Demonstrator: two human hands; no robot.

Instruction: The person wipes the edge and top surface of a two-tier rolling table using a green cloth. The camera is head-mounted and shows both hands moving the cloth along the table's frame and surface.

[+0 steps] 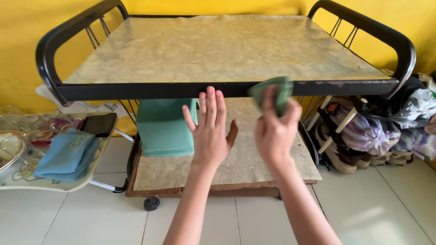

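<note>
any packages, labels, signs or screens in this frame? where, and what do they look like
No signs, screens or readable labels in view.
Plastic bags: right of the trolley, under its curved black handle; crumpled, grey, white and purple-striped.
Blue cloth: folded on the tray at left, with a small pale loop emblem.
Teal box-shaped thing: lower shelf, left of the open left hand; plain, unmarked.
Green cloth: gripped in the right hand at the top shelf's front edge.

A folded cloth (68, 155) lies on the tray table (27, 181), left of the trolley (218, 50). Sandals (359, 159) sit right (beside bags (408, 113)).
</note>
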